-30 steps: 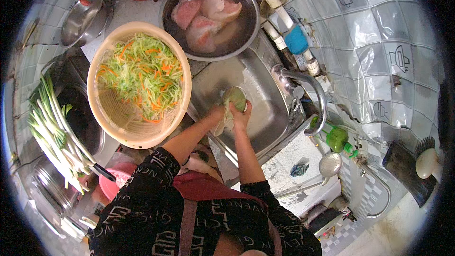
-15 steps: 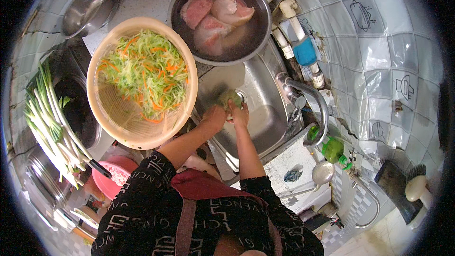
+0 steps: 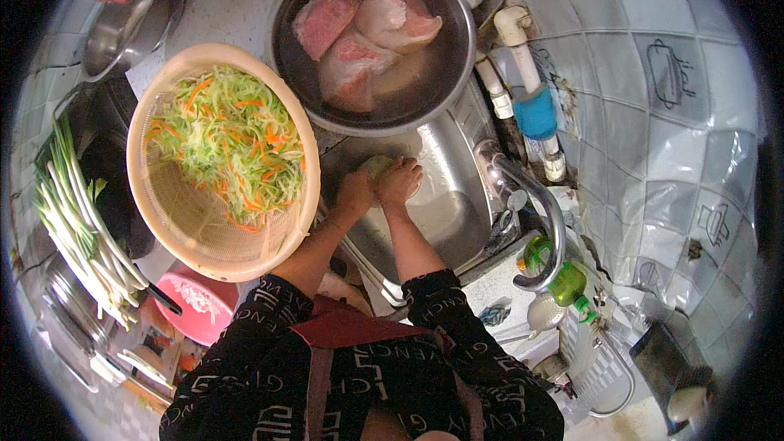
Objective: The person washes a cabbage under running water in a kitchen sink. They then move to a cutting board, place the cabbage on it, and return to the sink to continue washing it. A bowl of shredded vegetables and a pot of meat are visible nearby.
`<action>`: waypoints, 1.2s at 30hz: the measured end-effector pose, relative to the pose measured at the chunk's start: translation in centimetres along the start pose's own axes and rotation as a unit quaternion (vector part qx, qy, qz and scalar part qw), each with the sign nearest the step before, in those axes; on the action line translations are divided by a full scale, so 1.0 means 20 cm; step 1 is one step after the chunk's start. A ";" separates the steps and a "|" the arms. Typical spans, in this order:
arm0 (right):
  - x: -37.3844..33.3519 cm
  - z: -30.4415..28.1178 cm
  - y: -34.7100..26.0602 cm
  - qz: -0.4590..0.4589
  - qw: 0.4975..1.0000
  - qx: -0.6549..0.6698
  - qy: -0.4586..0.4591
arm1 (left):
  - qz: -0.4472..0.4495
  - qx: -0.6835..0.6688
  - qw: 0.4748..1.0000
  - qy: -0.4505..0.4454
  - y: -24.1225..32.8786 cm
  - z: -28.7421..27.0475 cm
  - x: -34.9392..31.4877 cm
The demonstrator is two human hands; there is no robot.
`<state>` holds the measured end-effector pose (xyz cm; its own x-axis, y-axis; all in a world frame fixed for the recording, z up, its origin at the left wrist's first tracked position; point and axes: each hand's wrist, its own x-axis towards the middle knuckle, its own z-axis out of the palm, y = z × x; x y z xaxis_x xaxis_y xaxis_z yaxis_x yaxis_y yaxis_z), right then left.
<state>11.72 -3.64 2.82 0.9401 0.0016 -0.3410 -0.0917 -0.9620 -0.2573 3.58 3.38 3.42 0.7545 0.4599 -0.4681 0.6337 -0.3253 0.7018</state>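
Over the steel sink (image 3: 457, 229), both of my hands close around a pale green clump (image 3: 377, 166) that looks like shredded vegetable. My left hand (image 3: 354, 193) grips its near left side. My right hand (image 3: 398, 180) presses against it from the right, with the fingers curled. Much of the clump is hidden by the hands. Left of the sink, a beige mesh colander (image 3: 140, 184) holds shredded green vegetable with orange shreds (image 3: 245, 143), probably carrot. Beyond the sink stands a large metal basin (image 3: 471, 41) with several pieces of raw meat (image 3: 355, 73) in liquid.
A curved faucet (image 3: 535, 188) rises at the sink's right, beside a green bottle (image 3: 563, 278). Scallions (image 3: 86, 229) and a dark-handled knife (image 3: 167, 300) lie far left. A pink bowl (image 3: 196, 331) with pale bits sits below the colander. Pipes (image 3: 523, 57) run along the tiled wall.
My hands have pressed closer together around the clump, and the right hand has turned over. The clump shows less between them. The whole view has shifted slightly.
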 end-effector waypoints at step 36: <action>0.12 0.12 -0.03 -0.098 0.993 -0.059 -0.031 | -0.001 0.016 0.998 0.054 -0.23 0.22 0.03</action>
<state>13.31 -2.47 -0.04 0.9139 0.2046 -0.3506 0.1328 -0.9669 -0.2181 1.85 1.43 -2.48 0.7316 0.5470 -0.4068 0.6414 -0.3502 0.6827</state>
